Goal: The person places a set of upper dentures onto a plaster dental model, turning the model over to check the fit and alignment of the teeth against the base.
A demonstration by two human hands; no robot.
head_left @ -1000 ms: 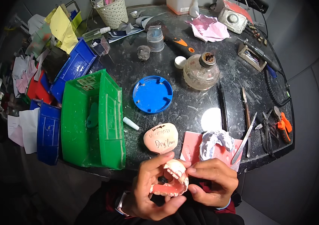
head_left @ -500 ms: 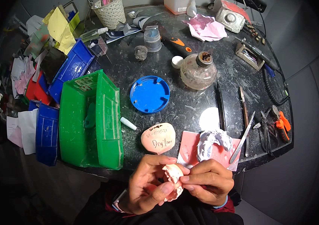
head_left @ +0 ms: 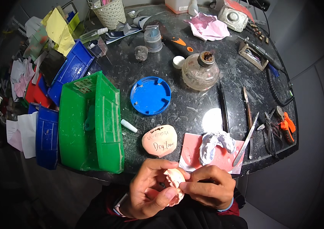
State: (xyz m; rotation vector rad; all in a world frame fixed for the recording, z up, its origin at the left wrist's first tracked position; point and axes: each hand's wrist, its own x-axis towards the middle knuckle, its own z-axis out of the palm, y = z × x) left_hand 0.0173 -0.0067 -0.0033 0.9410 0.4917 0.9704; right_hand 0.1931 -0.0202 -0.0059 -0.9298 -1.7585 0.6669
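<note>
Low in the middle, my left hand (head_left: 146, 191) is wrapped round a pale pink dental cast (head_left: 175, 177) with a row of teeth along its edge. My right hand (head_left: 209, 187) pinches at the cast's right side with thumb and forefinger; whether something small sits between those fingertips I cannot make out. Just beyond my hands lies another pink plaster cast (head_left: 159, 141), flat base up, with handwriting on it. A whitish-grey horseshoe-shaped dental impression (head_left: 212, 147) rests on a pink sheet (head_left: 189, 149), near my right hand.
At left stand a green bin (head_left: 110, 133) and blue bins (head_left: 47, 137). A blue round lid (head_left: 150, 96), a glass spirit burner (head_left: 200, 74) and a white cap (head_left: 128, 126) occupy the middle. Knives (head_left: 248, 114), tweezers (head_left: 246, 143) and orange-handled pliers (head_left: 287, 128) lie right.
My right fingertips have shifted slightly on the cast, the thumb now tucked lower behind the forefinger. The left hand keeps its hold. The whole view has drifted a little.
</note>
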